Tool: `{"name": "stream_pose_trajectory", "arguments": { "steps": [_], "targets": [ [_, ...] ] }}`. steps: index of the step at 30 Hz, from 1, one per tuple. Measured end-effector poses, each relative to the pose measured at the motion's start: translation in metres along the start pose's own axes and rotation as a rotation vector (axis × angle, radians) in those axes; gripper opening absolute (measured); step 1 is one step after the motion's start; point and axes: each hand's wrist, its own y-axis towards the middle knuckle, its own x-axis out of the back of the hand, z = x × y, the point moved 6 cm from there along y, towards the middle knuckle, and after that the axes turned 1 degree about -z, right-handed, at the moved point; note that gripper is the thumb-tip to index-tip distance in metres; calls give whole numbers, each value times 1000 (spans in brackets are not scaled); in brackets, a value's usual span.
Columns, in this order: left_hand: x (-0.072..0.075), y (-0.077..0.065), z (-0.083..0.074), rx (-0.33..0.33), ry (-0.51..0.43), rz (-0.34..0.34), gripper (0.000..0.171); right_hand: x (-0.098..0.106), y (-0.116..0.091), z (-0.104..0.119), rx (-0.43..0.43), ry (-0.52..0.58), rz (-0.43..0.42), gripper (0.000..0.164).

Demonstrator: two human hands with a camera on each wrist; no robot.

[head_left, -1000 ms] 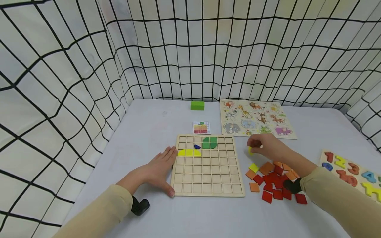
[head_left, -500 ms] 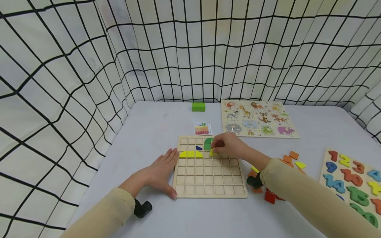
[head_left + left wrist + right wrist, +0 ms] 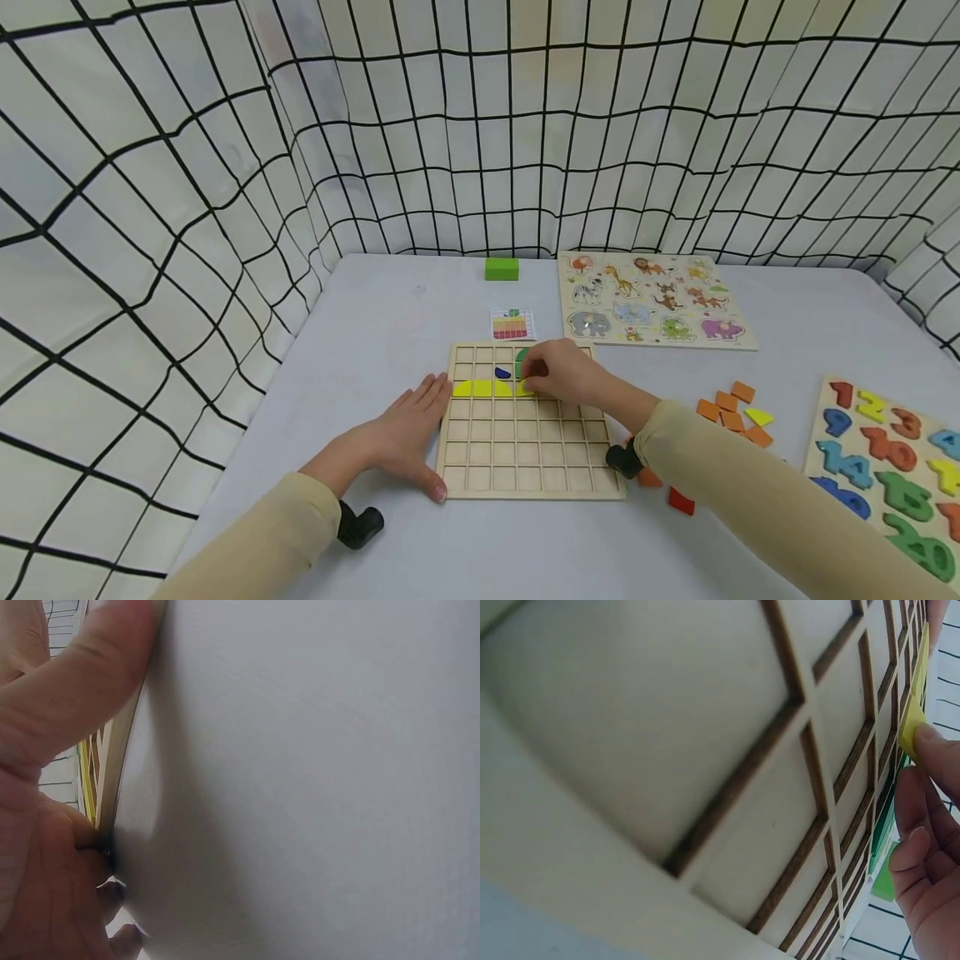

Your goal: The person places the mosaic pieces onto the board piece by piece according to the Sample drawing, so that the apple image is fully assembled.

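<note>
A wooden grid board [image 3: 532, 450] lies on the white table. In its upper rows sit a row of yellow tiles [image 3: 480, 389], a small dark blue piece [image 3: 502, 373] and green pieces [image 3: 521, 357], partly covered by my right hand [image 3: 562, 371]. Thumb and fingers of that hand pinch a yellow tile [image 3: 910, 729] at the board, just right of the yellow row. My left hand [image 3: 408, 437] rests with straight fingers along the board's left edge, its thumb at the lower left corner; the left wrist view shows the thumb [image 3: 90, 675] against the frame.
Orange tiles [image 3: 731, 421], red tiles [image 3: 681, 501] and a yellow tile [image 3: 759, 417] lie to the right, partly under the right sleeve. Behind the board are a pattern card [image 3: 512, 325], a green block [image 3: 502, 269] and an animal puzzle [image 3: 652, 300]. A number puzzle [image 3: 885, 467] lies far right.
My right hand has carried a yellow tile leftward from beside the loose pile onto the board, then slightly farther left to the yellow row. The left hand stays at the board's edge.
</note>
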Motion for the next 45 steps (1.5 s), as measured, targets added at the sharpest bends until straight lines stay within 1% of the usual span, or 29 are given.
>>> {"name": "stream_pose_trajectory", "arguments": {
  "steps": [7,10,12,15,17,20,22,24,30,32,34,36,38,41,45],
  "targets": [
    [0,0,0,-3,-6,-2,143,-1,-4,6,72,-88,18,4],
    [0,1,0,-3,-8,-5,143,0,-8,6,73,-131,23,9],
    [0,1,0,-1,-8,-5,143,1,-11,5,95,-167,31,14],
    [-1,1,1,3,-7,-5,143,3,-19,4,142,-203,42,20],
    [-1,0,1,4,-10,-4,144,7,-26,2,182,-207,27,22],
    [-2,0,1,3,-16,-3,144,18,-39,-5,185,-197,-1,24],
    [-2,0,1,1,-20,2,143,29,-50,-14,163,-189,-23,23],
    [-2,2,1,-4,-19,4,143,42,-62,-28,114,-181,-32,22],
    [-3,4,3,-10,3,2,143,81,-106,-83,-59,-176,-52,21],
    [-3,3,4,-8,10,1,144,90,-121,-101,-100,-175,-64,21],
    [-2,3,4,-7,13,-2,144,96,-132,-113,-120,-173,-66,20],
    [-1,3,4,0,19,-2,144,96,-139,-120,-133,-164,-56,21],
    [-1,3,4,0,19,-2,144,90,-142,-119,-132,-148,-38,22],
    [-1,4,4,0,13,-2,143,75,-139,-105,-97,-123,12,25],
    [-3,5,3,-5,6,0,143,56,-134,-84,1,-139,80,28]
  ]
}}
